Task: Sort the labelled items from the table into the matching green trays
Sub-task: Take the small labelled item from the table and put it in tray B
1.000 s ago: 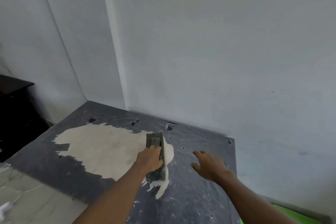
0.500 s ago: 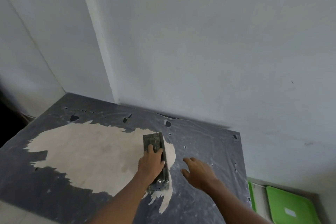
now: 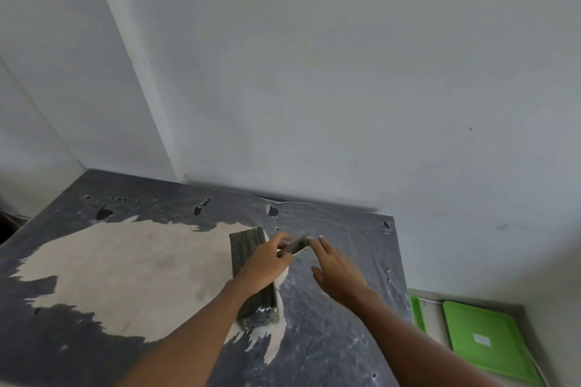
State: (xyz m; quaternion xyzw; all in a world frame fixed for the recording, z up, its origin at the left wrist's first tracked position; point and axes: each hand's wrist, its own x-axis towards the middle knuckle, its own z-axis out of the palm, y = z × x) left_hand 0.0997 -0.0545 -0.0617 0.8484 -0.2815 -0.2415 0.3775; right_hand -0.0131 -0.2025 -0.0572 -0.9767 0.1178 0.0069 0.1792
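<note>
A long dark block (image 3: 246, 244) lies on the table (image 3: 330, 342), which has a worn dark cover. My left hand (image 3: 267, 264) is over the block and pinches a small flat dark item (image 3: 295, 247) just above its right side. To the right, my right hand (image 3: 336, 270) is spread flat, its fingertips at the item's far end. A green tray (image 3: 484, 364) with a white label (image 3: 482, 339) lies low at the right, below the table edge. A sliver of a second green tray (image 3: 416, 313) shows beside it.
A large pale patch (image 3: 125, 270) marks where the table cover has worn off. White walls (image 3: 345, 88) close in behind the table and meet in a corner at the left. The table's right edge runs just left of the trays.
My left hand has gone from resting on the block to pinching the small flat item beside it. My right hand has moved in to touch that item. The view has swung right, showing the trays.
</note>
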